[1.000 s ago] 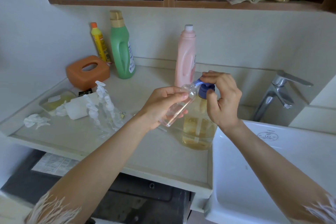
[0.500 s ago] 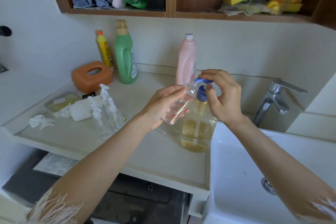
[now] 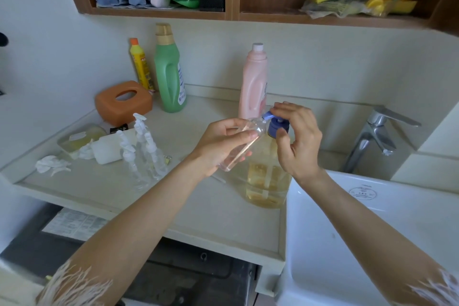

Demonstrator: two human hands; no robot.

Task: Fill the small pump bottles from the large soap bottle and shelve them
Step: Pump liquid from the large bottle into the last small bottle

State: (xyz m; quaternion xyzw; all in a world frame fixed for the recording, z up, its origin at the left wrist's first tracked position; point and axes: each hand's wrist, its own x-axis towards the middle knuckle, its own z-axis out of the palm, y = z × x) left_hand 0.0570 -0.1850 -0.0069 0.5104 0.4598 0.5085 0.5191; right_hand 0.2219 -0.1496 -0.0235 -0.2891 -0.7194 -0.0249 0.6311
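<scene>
The large clear soap bottle (image 3: 267, 181) with amber liquid and a blue pump head (image 3: 275, 125) stands on the counter beside the sink. My right hand (image 3: 299, 140) rests on top of the pump head, fingers curled over it. My left hand (image 3: 221, 146) holds a small clear bottle (image 3: 244, 146) tilted, its open mouth right under the blue spout. A little liquid lies in the small bottle. Several small clear pump bottles (image 3: 144, 151) with white pumps stand together on the counter to the left.
A pink bottle (image 3: 253, 82), a green bottle (image 3: 170, 69), a yellow bottle (image 3: 140, 64) and an orange tissue box (image 3: 123, 102) stand at the back. Crumpled tissues (image 3: 51, 165) lie left. White sink (image 3: 372, 231) and tap (image 3: 372, 136) are right. A wooden shelf (image 3: 233, 16) hangs above.
The pump head has risen under my right hand since a second ago. The view has tilted up, showing more shelf. My left hand keeps the small bottle at the spout.
</scene>
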